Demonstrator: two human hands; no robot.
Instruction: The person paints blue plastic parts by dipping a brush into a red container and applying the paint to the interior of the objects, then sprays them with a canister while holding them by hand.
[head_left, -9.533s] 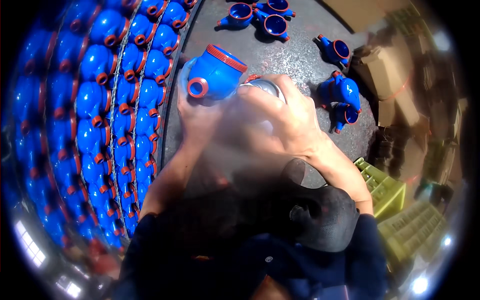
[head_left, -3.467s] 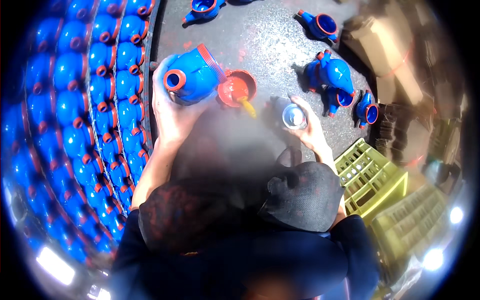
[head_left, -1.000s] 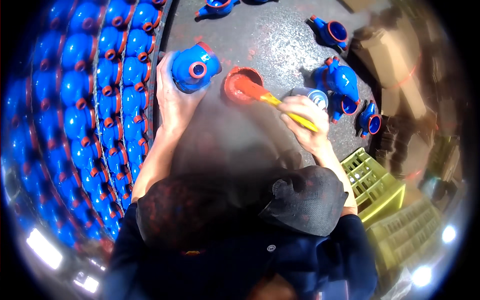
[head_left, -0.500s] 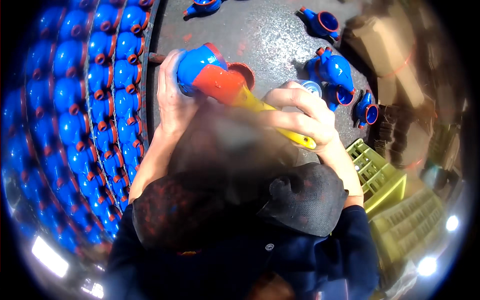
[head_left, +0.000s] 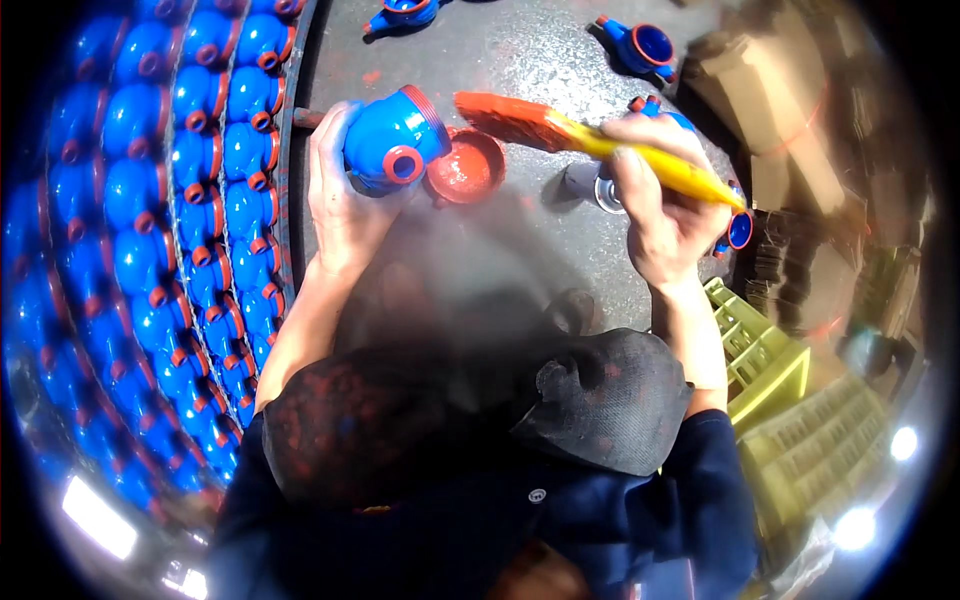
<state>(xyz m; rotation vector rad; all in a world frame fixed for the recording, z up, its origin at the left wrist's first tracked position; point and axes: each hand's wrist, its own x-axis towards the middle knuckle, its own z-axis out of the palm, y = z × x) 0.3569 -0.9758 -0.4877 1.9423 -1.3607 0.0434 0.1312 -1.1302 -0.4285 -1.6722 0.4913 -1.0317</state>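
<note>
My left hand (head_left: 338, 205) is wrapped round a glossy blue rounded housing (head_left: 385, 135), lifted above the dark worktop. The housing has a red threaded rim at its upper right and a red ring round a small side port. A shallow dish of red paint (head_left: 472, 165) sits just right of it, partly behind the housing. In my right hand (head_left: 668, 205) is a paintbrush (head_left: 585, 138), its yellow handle gripped between thumb and fingers. Its red-coated bristles point left, above the dish and apart from the housing. A small pale cylinder (head_left: 582, 183) stands left of my right hand.
Rows of blue housings with red rims (head_left: 140, 115) fill the left side, beyond the worktop's raised edge. More blue pieces lie on the worktop, one at the upper right (head_left: 640, 50). Flattened cardboard (head_left: 780, 100) and a yellow-green crate (head_left: 765, 370) are to the right.
My right hand has moved right and up, lifting the brush off the housing. The housing has turned, and its red side port now shows. More of the dish is visible.
</note>
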